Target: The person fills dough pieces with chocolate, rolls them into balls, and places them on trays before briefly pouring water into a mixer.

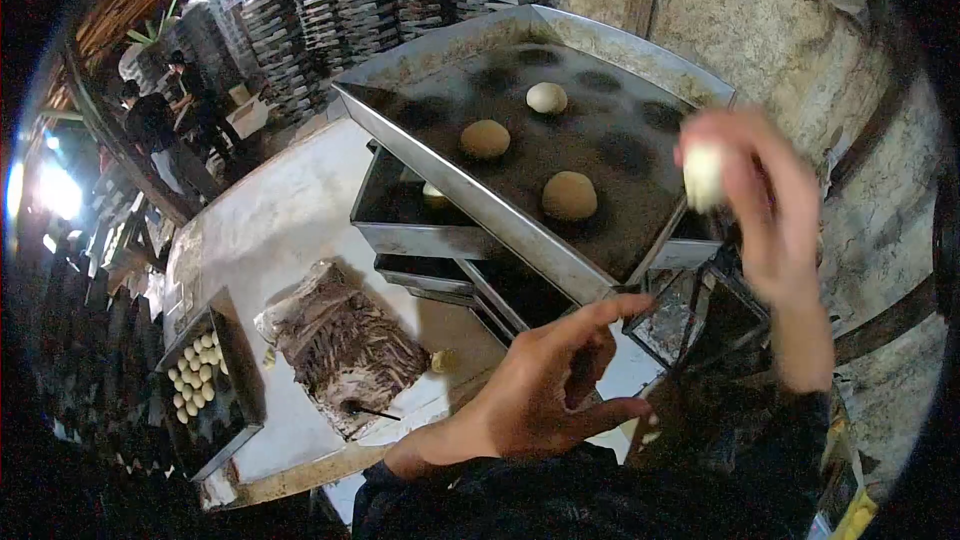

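Note:
My right hand [760, 200], blurred by motion, is closed around a pale dough ball [704, 178] beyond the right side of the top metal tray [430, 165]. Inside that tray lie a pale ball [547, 98] and two browner balls, one on the left [485, 139] and one nearer the front [570, 196]. Dark round marks dot the tray's bottom. My left hand [550, 380] is empty, its thumb and fingers apart, close to the tray's near corner.
More metal trays [430, 238] are stacked crookedly below. A dark brown, ridged slab [350, 350] with a thin dark stick [375, 412] lies on the white table [250, 200]. Several small balls [197, 375] fill part of a left tray [235, 390]. Two people [165, 120] stand far back.

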### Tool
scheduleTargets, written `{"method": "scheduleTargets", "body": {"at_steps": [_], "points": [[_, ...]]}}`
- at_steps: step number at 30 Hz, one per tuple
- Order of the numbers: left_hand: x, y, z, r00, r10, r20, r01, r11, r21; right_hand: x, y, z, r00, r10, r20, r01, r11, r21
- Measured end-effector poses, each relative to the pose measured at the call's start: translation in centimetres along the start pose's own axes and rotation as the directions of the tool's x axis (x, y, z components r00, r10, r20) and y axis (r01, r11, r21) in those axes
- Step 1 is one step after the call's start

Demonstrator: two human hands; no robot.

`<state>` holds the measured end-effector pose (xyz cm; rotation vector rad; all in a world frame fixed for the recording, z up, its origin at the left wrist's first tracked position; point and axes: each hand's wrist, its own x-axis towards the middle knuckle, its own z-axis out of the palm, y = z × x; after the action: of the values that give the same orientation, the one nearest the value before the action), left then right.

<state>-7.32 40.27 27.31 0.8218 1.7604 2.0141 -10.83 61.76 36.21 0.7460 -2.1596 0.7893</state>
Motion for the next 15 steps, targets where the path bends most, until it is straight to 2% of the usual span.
{"method": "scheduleTargets", "body": {"at_steps": [1, 2, 3, 4, 5, 6, 9, 10, 11, 12, 13, 14, 15], "points": [[-0.5, 0.0, -0.5, 1.000, 0.008, -0.007, -0.008, 1.000, -0.026, 1.8, 2.0, 0.6, 0.995, 0.097, 0.028, -0.098, 0.995, 0.034], [-1.0, 0.0, -0.9, 1.000, 0.017, -0.014, -0.017, 0.999, -0.051, 3.7, 4.6, 1.1, 0.991, 0.066, 0.114, -0.058, 0.996, -0.073], [-1.5, 0.0, -1.5, 0.984, 0.176, -0.023, -0.175, 0.984, 0.041, 4.8, 7.5, 1.6, 0.955, 0.129, 0.268, -0.087, 0.983, -0.165], [-2.3, -0.1, -2.5, 0.962, 0.271, -0.035, -0.265, 0.956, 0.128, 5.1, 8.8, 1.9, 0.873, 0.173, 0.456, -0.045, 0.959, -0.279], [-3.1, -0.2, -3.5, 0.931, 0.363, -0.046, -0.346, 0.913, 0.217, 5.3, 9.6, 2.3, 0.752, 0.232, 0.617, 0.024, 0.926, -0.376], [-4.5, -0.5, -4.9, 0.914, 0.399, -0.075, -0.361, 0.883, 0.300, 5.4, 9.9, 2.5, 0.597, 0.299, 0.745, 0.116, 0.886, -0.449], [-9.4, -2.3, -10.2, 0.873, 0.450, -0.190, -0.303, 0.804, 0.511, 7.0, 8.7, 2.6, 0.391, 0.456, 0.800, 0.032, 0.861, -0.507], [-11.1, -3.7, -12.4, 0.871, 0.429, -0.240, -0.238, 0.796, 0.557, 6.7, 10.3, 1.9, 0.442, 0.433, 0.786, -0.056, 0.888, -0.457], [-13.0, -4.5, -14.2, 0.911, 0.255, -0.326, -0.010, 0.802, 0.597, 6.9, 12.0, 2.4, 0.485, 0.399, 0.778, -0.141, 0.914, -0.381], [-15.0, -6.7, -15.9, 0.866, 0.181, -0.466, 0.136, 0.811, 0.569, 7.1, 11.9, 3.5, 0.544, 0.377, 0.750, -0.166, 0.924, -0.344], [-17.5, -10.5, -18.5, 0.837, 0.135, -0.531, 0.199, 0.828, 0.525, 7.0, 10.8, 4.8, 0.626, 0.327, 0.708, -0.110, 0.936, -0.334], [-21.6, -15.2, -21.8, 0.810, -0.046, -0.585, 0.334, 0.856, 0.395, 7.2, 9.4, 6.7, 0.702, 0.260, 0.663, -0.046, 0.946, -0.322], [-25.8, -16.2, -24.0, 0.741, -0.014, -0.672, 0.399, 0.814, 0.423, 7.5, 7.5, 9.1, 0.763, 0.167, 0.624, 0.037, 0.953, -0.300]]}}
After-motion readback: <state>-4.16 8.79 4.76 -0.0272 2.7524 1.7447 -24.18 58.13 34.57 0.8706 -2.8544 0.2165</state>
